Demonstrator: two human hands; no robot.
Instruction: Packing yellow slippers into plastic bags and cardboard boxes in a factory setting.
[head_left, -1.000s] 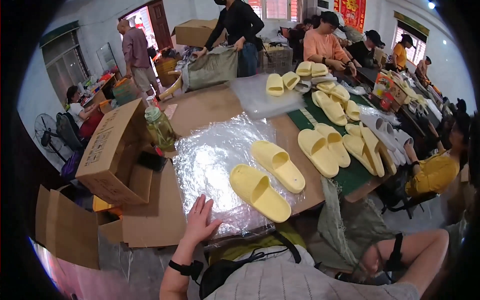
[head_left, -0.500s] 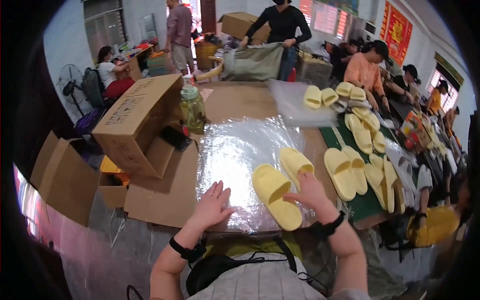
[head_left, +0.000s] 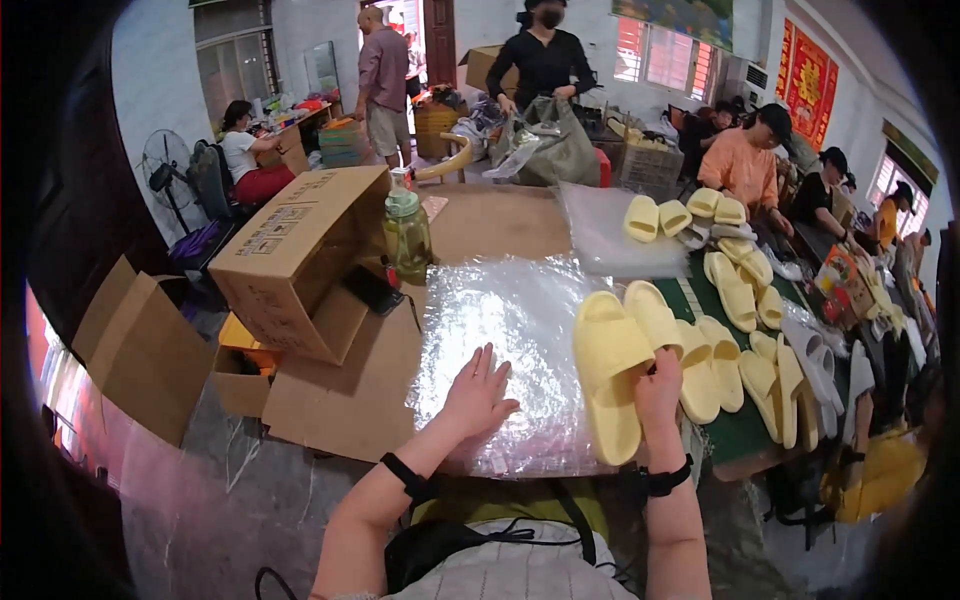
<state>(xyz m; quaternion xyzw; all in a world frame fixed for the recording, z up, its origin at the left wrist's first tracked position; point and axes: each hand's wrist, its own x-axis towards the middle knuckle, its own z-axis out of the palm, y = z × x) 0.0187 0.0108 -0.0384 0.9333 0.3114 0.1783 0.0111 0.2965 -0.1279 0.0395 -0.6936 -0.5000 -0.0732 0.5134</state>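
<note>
My left hand (head_left: 476,398) lies flat, fingers spread, on a stack of clear plastic bags (head_left: 500,310) in front of me. In my right hand (head_left: 657,398) is a pair of pale yellow slippers (head_left: 615,385), gripped near the inner sides. The nearer slipper shows its sole and strap, and its mate (head_left: 654,318) tilts beside it; the right fingertips are partly hidden. Just to the right, another yellow pair (head_left: 698,375) rests on the green surface (head_left: 740,440). Several more yellow slippers (head_left: 765,390) stand beyond it.
An open cardboard box (head_left: 290,265) lies on its side at left, with a black phone (head_left: 372,290) by its mouth and a green bottle (head_left: 406,240) behind. More clear bags (head_left: 610,235) lie at the far right. Grey slippers (head_left: 812,355) and several people are around the table.
My right hand has closed on the yellow slippers and lifted them, shifting right. My left hand has slid slightly right over the bags. The person across the table has gathered up the sack.
</note>
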